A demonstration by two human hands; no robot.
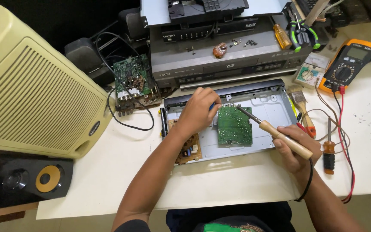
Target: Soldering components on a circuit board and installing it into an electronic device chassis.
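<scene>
— What's on your white tabletop [245, 184], from the left edge across?

— A pale yellow ribbed speaker cabinet [31, 90], then a loose green circuit board with black cables [130, 83] towards the far edge.

— And your hands?

— My left hand [198, 111] is curled shut on a small blue tool [212, 106] over the open grey metal player chassis [275, 107]. The green circuit board [235, 125] lies inside it. My right hand [295, 148] grips the wooden-handled soldering iron [275, 131], its tip on that board's far edge.

— Further right?

— A wooden-handled brush [301, 105], then an orange multimeter [349, 64] near the far right corner.
</scene>
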